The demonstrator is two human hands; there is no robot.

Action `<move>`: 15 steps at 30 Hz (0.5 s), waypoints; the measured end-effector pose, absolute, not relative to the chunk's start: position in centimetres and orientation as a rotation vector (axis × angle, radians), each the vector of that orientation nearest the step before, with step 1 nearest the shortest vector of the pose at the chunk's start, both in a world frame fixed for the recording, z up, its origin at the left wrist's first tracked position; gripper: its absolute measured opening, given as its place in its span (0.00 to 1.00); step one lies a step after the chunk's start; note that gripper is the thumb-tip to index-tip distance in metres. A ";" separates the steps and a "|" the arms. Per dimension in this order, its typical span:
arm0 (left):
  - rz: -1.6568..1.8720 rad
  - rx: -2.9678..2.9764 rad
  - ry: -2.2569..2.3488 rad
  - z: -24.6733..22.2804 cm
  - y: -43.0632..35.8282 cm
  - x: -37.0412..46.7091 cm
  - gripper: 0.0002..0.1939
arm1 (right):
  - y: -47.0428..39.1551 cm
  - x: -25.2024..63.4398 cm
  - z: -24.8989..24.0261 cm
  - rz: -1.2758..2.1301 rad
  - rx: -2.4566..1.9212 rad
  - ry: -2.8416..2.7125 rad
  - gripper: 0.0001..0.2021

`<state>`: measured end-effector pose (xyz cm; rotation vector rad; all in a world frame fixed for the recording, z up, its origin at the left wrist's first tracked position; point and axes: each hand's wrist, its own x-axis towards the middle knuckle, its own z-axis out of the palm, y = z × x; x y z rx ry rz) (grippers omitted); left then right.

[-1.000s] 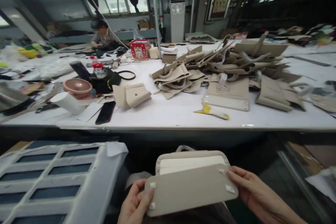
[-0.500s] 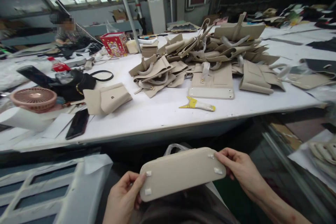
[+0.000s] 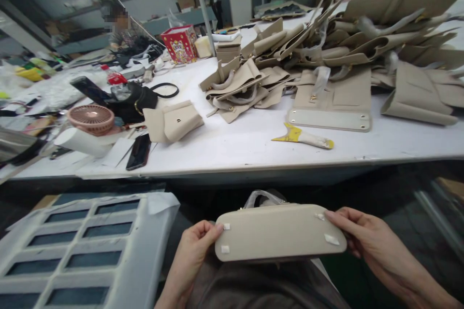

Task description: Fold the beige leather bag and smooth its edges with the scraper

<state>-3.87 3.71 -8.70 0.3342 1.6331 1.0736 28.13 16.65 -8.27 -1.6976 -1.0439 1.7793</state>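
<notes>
A beige handbag (image 3: 279, 234) is held over my lap, its flat, rounded bottom turned towards me. Small white wrapped pieces sit near the corners of that bottom. My left hand (image 3: 197, 248) pinches the left end, thumb close to a white piece. At the opposite end, my right hand (image 3: 362, 234) grips the upper right corner, thumb on the face and fingers behind. Behind the upper edge a plastic-wrapped handle (image 3: 263, 198) shows. The rest of the bag's body is hidden behind its bottom.
Across the white table (image 3: 224, 157) lie a pile of beige bag parts (image 3: 326, 53), a yellow-and-white tool (image 3: 302, 136), a phone (image 3: 138, 152) and a pink fan (image 3: 91, 118). A slotted white frame (image 3: 145, 246) stands at lower left. Another person (image 3: 121, 34) sits at far left.
The view has swung left and closer to the table. The bag's bottom is now more level, and both hands keep their hold on its ends.
</notes>
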 end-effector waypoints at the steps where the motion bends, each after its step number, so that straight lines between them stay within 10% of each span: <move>1: 1.082 0.317 1.615 -8.6 3.7 -3.8 0.24 | 16.7 28.2 -8.3 1.800 -1.703 -1.019 0.28; 15: 1.133 0.277 1.612 -9.0 3.7 -3.7 0.25 | 16.6 28.8 -10.6 1.782 -1.725 -0.945 0.24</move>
